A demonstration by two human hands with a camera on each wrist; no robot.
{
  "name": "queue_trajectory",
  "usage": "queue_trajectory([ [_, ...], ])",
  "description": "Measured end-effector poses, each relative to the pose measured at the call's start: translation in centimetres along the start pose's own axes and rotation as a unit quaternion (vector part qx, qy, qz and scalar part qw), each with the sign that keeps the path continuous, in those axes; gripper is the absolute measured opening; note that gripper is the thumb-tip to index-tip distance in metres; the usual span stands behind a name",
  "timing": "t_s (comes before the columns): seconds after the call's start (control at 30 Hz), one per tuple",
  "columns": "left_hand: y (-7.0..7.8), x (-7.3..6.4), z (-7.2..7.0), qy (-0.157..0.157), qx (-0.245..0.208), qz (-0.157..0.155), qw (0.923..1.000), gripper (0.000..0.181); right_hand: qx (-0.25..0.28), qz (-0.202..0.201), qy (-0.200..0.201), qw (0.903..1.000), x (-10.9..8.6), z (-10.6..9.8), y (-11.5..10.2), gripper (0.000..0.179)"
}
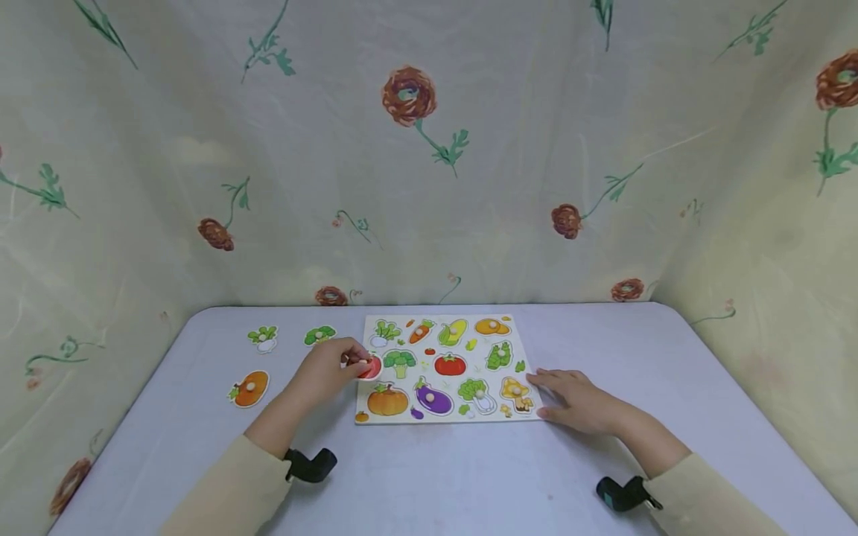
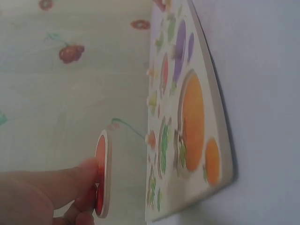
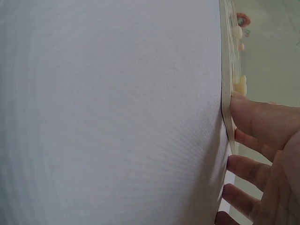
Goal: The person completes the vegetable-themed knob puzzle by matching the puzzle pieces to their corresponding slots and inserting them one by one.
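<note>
My left hand (image 1: 328,372) pinches a red puzzle piece (image 1: 372,367) with a pale rim between thumb and fingers. The piece overlaps the left edge of the vegetable puzzle board (image 1: 519,346) in the head view. In the left wrist view, the red piece (image 2: 107,176) stands on edge, raised apart from the board (image 2: 187,199). Against the board's right edge rests my right hand (image 1: 579,402), its fingers extended. The right wrist view shows that thumb (image 3: 262,119) touching the edge of the board and the other fingers reaching along its side.
Left of the board lie a white radish piece (image 1: 267,340), a broccoli piece (image 1: 319,334) partly behind my left hand, and an orange pumpkin piece (image 1: 251,389). Knobbed pieces, among them an eggplant (image 1: 436,403), sit in the board. A flowered curtain (image 1: 496,238) hangs behind the table.
</note>
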State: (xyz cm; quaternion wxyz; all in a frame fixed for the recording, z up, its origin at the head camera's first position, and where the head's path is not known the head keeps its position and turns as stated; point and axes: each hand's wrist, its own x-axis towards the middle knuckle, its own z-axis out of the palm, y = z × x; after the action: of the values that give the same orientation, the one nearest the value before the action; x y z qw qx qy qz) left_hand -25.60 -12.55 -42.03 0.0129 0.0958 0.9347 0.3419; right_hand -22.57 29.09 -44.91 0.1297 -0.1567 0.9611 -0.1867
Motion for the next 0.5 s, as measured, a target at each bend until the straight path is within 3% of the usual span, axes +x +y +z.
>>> queue_trajectory([
  [0.23, 1.7, 1.0, 1.4, -0.003, -0.017, 0.011, 0.9998, 0.006, -0.001, -0.001, -0.004, 1.0, -0.1, -0.2, -0.3, 0.067],
  [0.5, 3.2, 2.5, 3.7, -0.029, -0.054, -0.002, 0.9981, 0.007, 0.0, -0.008, -0.002, 1.0, -0.1, -0.2, -0.1, 0.067],
])
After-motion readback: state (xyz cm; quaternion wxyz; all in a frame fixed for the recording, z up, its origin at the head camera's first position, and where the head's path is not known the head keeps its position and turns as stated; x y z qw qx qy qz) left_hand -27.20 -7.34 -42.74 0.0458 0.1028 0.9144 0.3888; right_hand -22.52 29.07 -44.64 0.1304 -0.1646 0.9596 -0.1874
